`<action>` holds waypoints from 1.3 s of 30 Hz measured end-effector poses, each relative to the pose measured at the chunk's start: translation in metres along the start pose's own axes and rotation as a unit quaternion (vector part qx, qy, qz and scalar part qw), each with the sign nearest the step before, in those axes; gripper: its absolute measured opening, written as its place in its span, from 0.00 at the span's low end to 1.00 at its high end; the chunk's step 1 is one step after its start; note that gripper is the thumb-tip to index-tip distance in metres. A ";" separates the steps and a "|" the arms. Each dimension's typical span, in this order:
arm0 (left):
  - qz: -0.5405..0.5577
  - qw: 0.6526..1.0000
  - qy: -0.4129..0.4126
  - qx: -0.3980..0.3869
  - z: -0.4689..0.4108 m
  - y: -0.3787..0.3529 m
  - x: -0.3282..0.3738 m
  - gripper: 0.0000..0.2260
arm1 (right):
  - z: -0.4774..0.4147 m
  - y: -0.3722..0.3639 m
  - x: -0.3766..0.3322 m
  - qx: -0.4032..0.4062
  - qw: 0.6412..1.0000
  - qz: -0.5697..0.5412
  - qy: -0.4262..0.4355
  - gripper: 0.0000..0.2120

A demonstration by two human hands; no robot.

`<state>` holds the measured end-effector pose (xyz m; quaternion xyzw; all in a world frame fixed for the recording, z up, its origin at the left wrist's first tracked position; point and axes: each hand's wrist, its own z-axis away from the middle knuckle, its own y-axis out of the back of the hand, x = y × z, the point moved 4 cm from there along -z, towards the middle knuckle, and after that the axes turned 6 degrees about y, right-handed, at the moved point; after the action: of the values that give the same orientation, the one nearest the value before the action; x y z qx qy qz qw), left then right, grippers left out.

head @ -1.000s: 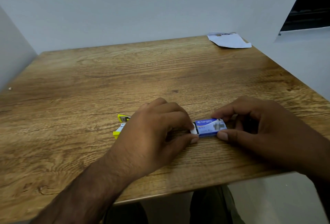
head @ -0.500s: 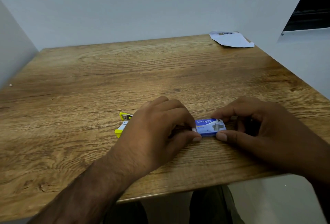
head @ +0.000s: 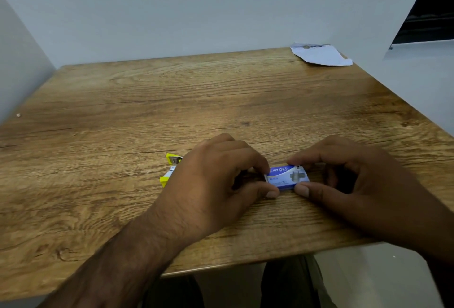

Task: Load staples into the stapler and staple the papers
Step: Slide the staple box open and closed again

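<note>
Yellow plastic showed at the left: the stapler (head: 172, 168) lay on the wooden table (head: 98, 116), mostly hidden behind the left hand (head: 211, 182) and untouched, so I could not tell whether it was open or shut. Just to its right, the left hand rested low on the wood, thumb and forefinger pinching the left end of the blue staple box (head: 287, 177), where a sliver of the white inner tray showed. The box sat flat near the table's front edge, between the two hands. The right hand (head: 356, 184) held its other end, thumb on the near side and forefinger on the far side, the remaining fingers curled under the palm.

Set against the two earlier frames, little had moved. A second before, the white end of the tray stood out a touch more plainly; at this moment the left fingertips covered most of it. The hands had kept to the same pinches throughout. My reading was that the box was being worked open, and that no strip of staples had yet come free, so loading had not begun.

Far to the right, at the back corner, the papers (head: 321, 55) lay well apart from everything else, waiting for the last step.
</note>
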<state>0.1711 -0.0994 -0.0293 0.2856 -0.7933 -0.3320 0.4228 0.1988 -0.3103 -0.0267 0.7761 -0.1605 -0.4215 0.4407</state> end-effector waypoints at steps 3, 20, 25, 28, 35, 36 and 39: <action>-0.008 1.000 -0.003 -0.003 0.002 0.003 0.002 0.13 | 0.001 0.000 -0.002 0.002 1.000 0.007 0.001 0.17; -0.012 0.989 0.141 0.040 0.059 0.079 -0.068 0.32 | -0.040 -0.014 -0.053 -0.017 0.995 -0.078 0.059 0.18; -0.010 0.987 0.149 0.052 0.063 0.072 -0.071 0.27 | -0.061 -0.035 -0.072 -0.017 0.996 -0.041 0.074 0.19; -0.029 0.990 0.132 0.042 0.061 0.072 -0.070 0.23 | -0.062 -0.049 -0.075 -0.029 0.997 -0.025 0.068 0.17; -0.054 0.993 0.103 0.009 0.054 0.067 -0.067 0.18 | -0.061 -0.056 -0.072 -0.019 0.998 -0.025 0.061 0.16; -0.058 0.993 0.102 0.006 0.053 0.067 -0.067 0.17 | -0.061 -0.057 -0.072 -0.017 0.998 -0.025 0.061 0.16; -0.062 0.993 0.101 -0.002 0.051 0.065 -0.065 0.15 | -0.058 -0.058 -0.071 -0.010 0.998 -0.035 0.060 0.16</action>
<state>0.1471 0.0031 -0.0317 0.3655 -0.7268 -0.3285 0.4798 0.1958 -0.2016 -0.0224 0.8006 -0.1019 -0.3911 0.4424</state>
